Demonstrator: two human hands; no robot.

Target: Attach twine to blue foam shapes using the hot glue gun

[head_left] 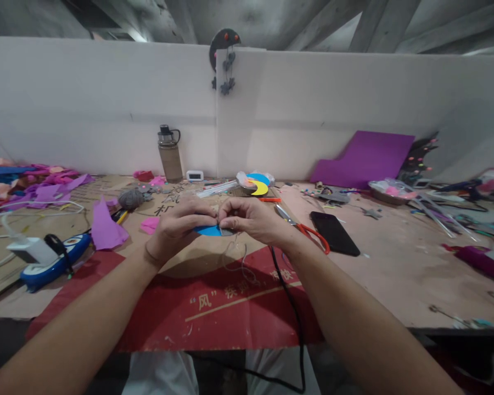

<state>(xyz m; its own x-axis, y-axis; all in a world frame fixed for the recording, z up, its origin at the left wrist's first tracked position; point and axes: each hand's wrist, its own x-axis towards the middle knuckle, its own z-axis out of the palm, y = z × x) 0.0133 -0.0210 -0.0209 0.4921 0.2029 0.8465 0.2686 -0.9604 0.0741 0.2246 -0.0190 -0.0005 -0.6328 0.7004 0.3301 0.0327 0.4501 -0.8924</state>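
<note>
My left hand (180, 222) is closed on a flat blue felt piece (208, 231), with the fingers laid over its top. Thumb and fingers of my right hand (251, 220) are pinched together at a small grey felt piece (226, 232) by the blue one's right end. Both hands meet above the middle of the table, and the fingers hide most of the two pieces. Loose pale thread (242, 264) trails below them across the red printed sheet (168, 312). Whether a needle is between the fingertips cannot be seen.
Orange-handled scissors (313, 235) and a black phone (335, 233) lie to the right. A bowl with a yellow felt crescent (259, 188) stands behind my hands. At left are a blue power strip (57, 263), grey yarn (130, 199) and a bottle (170, 156). A black cable (290, 302) crosses the front edge.
</note>
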